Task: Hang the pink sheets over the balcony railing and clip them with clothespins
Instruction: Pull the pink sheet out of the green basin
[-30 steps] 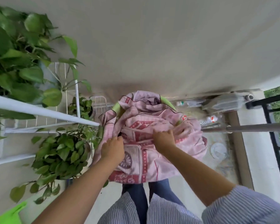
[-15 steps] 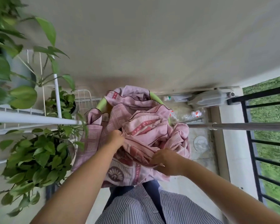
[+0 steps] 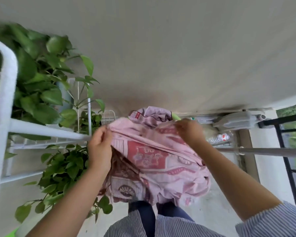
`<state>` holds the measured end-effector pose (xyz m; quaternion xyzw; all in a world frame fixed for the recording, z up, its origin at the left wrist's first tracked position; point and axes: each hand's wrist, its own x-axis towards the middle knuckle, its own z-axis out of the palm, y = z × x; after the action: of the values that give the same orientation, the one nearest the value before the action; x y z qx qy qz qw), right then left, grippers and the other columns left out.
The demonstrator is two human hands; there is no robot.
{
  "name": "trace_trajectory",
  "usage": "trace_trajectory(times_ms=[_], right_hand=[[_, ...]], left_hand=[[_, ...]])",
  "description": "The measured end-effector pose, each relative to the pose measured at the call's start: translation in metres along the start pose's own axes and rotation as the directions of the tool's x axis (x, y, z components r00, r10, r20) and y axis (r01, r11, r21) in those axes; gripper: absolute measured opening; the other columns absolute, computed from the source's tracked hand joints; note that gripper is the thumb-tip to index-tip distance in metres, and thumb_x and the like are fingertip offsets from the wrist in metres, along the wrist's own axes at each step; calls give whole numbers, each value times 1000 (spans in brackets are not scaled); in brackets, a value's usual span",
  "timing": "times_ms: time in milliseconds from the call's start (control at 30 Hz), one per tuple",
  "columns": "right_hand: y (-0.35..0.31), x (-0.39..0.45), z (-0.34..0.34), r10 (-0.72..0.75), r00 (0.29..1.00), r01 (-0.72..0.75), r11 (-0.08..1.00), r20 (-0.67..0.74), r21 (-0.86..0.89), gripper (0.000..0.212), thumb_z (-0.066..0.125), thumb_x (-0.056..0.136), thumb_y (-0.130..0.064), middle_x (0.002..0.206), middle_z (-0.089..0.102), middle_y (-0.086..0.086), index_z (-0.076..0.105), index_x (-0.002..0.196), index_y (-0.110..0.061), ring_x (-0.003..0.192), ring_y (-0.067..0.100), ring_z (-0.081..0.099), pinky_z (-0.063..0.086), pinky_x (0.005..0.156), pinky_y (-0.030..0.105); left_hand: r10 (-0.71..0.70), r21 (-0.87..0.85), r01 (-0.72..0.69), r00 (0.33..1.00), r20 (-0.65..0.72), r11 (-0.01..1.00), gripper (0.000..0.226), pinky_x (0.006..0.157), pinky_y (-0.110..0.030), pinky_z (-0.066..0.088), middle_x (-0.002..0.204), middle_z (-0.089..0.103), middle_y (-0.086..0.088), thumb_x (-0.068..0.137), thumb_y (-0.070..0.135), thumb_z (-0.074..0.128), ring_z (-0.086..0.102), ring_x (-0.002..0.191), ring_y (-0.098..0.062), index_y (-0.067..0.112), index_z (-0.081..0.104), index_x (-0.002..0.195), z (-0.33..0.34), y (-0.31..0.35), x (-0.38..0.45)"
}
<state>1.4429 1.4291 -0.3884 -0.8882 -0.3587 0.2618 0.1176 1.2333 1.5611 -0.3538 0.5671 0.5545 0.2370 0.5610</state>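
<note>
**Sheet lifted and spread between both hands**

Since half a second ago, our hands have risen and parted: the right hand [image 3: 189, 130], which was low at the bundle's front, now pinches the sheet's [image 3: 154, 156] top edge at the right, while the left hand [image 3: 99, 147] pinches the same edge at the left. Both grips are closed on cloth, fingers curled over the hem. Between them the edge is pulled nearly taut, and the rest of the sheet hangs bunched in front of our legs, above a green basket [image 3: 176, 116] that holds more pink fabric [image 3: 152, 115].

We judge the main risks to be these. The hanging folds could drag on the floor or catch the plant [image 3: 63, 170] leaves close at our left if we swing that way. Turning toward the railing [image 3: 287, 161] at the right, the cloth might snag on the metal rod [image 3: 263, 151] crossing in between. No clothespins are visible.
</note>
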Motion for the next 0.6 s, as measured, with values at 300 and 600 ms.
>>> trace_trajectory(times_ms=[300, 600], right_hand=[[26, -34, 19, 82, 978, -26, 961, 193, -276, 59, 52, 85, -33, 127, 52, 12, 29, 137, -20, 115, 29, 49, 44, 94, 42], [-42, -15, 90, -45, 916, -3, 993, 398, 120, 44, 50, 89, -35, 121, 55, 17, 49, 121, -6, 112, 32, 51, 43, 90, 38]], left_hand=[[-365, -101, 421, 864, 348, 901, 57, 61, -28, 36, 44, 63, 5, 88, -4, 32, 58, 53, -10, 15, 67, 46, 1, -3, -27], [-676, 403, 567, 706, 210, 718, 35, 93, -36, 42, 98, 60, -10, 85, 40, 52, 55, 99, -26, 10, 64, 99, -35, -34, -31]])
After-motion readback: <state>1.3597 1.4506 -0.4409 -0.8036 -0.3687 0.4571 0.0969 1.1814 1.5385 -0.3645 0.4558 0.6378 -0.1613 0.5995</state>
